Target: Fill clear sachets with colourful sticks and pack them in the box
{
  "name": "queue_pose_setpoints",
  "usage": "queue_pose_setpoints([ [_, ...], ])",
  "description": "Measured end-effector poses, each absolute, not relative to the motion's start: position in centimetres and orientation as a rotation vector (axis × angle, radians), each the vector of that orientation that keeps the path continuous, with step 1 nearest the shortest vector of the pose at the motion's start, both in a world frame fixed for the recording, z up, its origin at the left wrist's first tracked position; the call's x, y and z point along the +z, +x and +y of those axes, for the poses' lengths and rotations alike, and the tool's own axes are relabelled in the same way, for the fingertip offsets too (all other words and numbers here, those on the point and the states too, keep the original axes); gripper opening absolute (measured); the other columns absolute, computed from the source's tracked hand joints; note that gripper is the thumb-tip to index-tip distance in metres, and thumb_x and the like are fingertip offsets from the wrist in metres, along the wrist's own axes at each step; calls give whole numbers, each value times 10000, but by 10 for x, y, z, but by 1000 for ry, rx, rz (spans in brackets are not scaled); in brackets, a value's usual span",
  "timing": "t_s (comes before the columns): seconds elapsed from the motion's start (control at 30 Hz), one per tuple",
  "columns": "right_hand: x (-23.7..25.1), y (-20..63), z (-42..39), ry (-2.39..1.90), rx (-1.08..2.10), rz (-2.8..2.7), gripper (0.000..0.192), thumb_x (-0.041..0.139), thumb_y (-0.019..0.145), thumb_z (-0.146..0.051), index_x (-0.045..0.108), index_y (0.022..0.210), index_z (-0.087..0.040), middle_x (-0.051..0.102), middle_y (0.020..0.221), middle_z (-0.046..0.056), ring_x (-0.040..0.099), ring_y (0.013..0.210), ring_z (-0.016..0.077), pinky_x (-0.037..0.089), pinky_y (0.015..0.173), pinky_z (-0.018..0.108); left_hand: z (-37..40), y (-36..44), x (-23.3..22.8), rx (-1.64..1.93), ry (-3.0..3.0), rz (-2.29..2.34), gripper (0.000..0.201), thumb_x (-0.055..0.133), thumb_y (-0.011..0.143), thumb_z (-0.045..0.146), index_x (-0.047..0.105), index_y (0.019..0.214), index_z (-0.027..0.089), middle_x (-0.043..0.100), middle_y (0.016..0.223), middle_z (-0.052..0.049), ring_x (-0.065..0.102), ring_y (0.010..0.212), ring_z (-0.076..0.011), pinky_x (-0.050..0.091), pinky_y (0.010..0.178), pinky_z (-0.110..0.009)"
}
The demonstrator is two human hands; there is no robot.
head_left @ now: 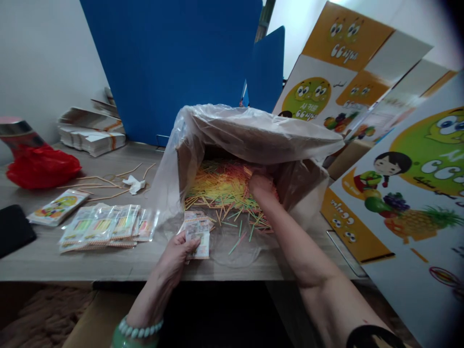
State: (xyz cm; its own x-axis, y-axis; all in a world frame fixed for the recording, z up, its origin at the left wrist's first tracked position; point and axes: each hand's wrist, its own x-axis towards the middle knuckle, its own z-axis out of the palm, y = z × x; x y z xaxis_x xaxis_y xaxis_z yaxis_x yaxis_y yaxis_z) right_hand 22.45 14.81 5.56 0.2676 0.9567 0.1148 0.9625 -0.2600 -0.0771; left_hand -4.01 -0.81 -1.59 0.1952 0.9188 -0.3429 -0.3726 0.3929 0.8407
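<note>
Thin coloured sticks (221,186) under right hand (261,186); left hand (177,251) pinches glossy packet (197,237).

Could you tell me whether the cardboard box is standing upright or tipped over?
Tipped: the cardboard box lies sideways, and sticks spill onto the table.

The right hand (261,186) fingers are hidden in the sticks (221,186). The black thing (14,229) is cut off at the edge.

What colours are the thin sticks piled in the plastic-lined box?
Yellow, orange, green and pink sticks, mixed; the head view shows them, with the right hand in the pile.
</note>
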Motion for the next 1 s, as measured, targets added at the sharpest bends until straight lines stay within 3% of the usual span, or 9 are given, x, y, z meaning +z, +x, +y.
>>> queue_pose_setpoints([
  [0.17,16,194,79,-2258,83,-2241,317,403,947,-190,608,1177,-113,724,969,170,694,924,276,482,788,341,-10,-43,-15,1045,671,1031,397,872,552,322,731,854,106,740,749,-69,626,598,-134,475,537,-214],
  [0.33,-7,176,34,-2234,73,-2386,376,394,878,-90,579,1205,-105,696,1062,185,645,1035,304,466,839,374,-15,-41,-16,1070,650,1026,357,860,555,263,733,852,112,733,724,-54,627,605,-140,497,572,-234],
  [0.53,12,184,33,-2216,39,-2451,330,442,892,-165,634,1156,-118,674,1158,187,599,1105,332,420,940,453,-19,-37,-19,1093,652,1022,285,841,578,227,742,824,123,730,715,-48,631,620,-138,502,596,-235],
  [0.7,13,169,33,-2143,137,-2434,413,460,954,-408,619,1192,-109,643,1219,208,561,1172,344,397,993,474,-21,-35,-20,1092,664,1002,246,832,596,231,735,797,128,711,684,-30,598,572,-120,478,570,-233],
  [0.9,7,153,38,-2198,214,-2479,350,424,877,-58,636,1155,-86,643,1191,208,586,1144,302,443,949,412,-23,-38,-20,1093,668,1012,311,858,565,266,743,822,133,726,714,-30,602,599,-119,471,587,-228],
  [1.0,5,153,42,-2186,210,-2497,361,402,858,-23,642,1125,-63,659,1137,221,606,1105,304,462,915,404,-24,-38,-19,1094,655,1012,323,859,561,268,741,827,127,727,720,-40,605,609,-128,472,599,-238],
])
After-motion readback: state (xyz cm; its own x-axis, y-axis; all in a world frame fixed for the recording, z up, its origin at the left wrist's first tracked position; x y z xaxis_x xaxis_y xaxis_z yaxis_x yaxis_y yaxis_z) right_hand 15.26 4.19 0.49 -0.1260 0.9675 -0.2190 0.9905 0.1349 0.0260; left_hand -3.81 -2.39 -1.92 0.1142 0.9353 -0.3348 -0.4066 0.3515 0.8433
